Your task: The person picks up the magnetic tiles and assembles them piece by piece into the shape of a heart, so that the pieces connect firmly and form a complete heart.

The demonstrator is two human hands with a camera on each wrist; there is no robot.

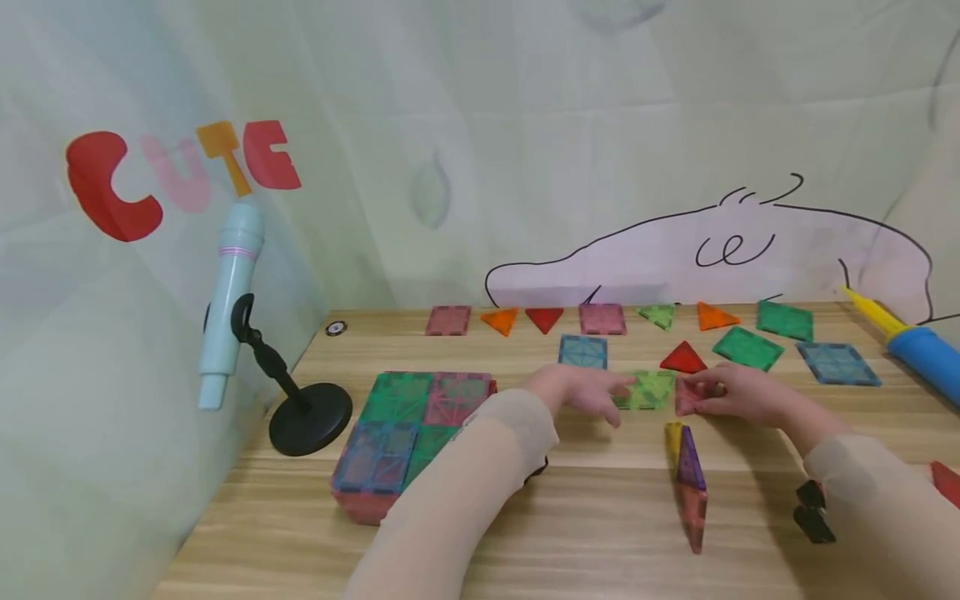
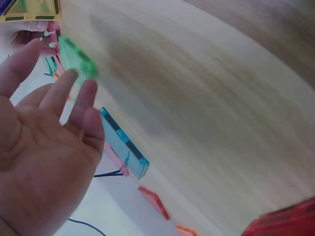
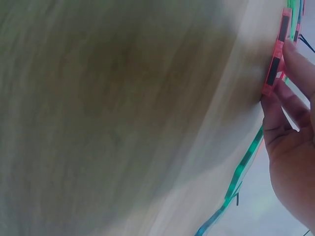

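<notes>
Toward the back half of the table (image 1: 600,525), your right hand (image 1: 738,396) pinches a pink tile (image 1: 682,400) between thumb and fingertips, the fingers closed down to its thickness. That tile sits at the right end of a light green tile (image 1: 652,390); whether the 2 touch, I cannot tell. Your left hand (image 1: 588,392) reaches to the other end, fingers loosely spread and holding nothing; contact there is unclear too. Beyond your hands lie a blue tile (image 1: 583,352) and a red triangle (image 1: 684,357). Nearer you is a purple triangle (image 1: 690,462). Off to your left, a microphone (image 1: 232,292) leans in a black stand (image 1: 311,417).
</notes>
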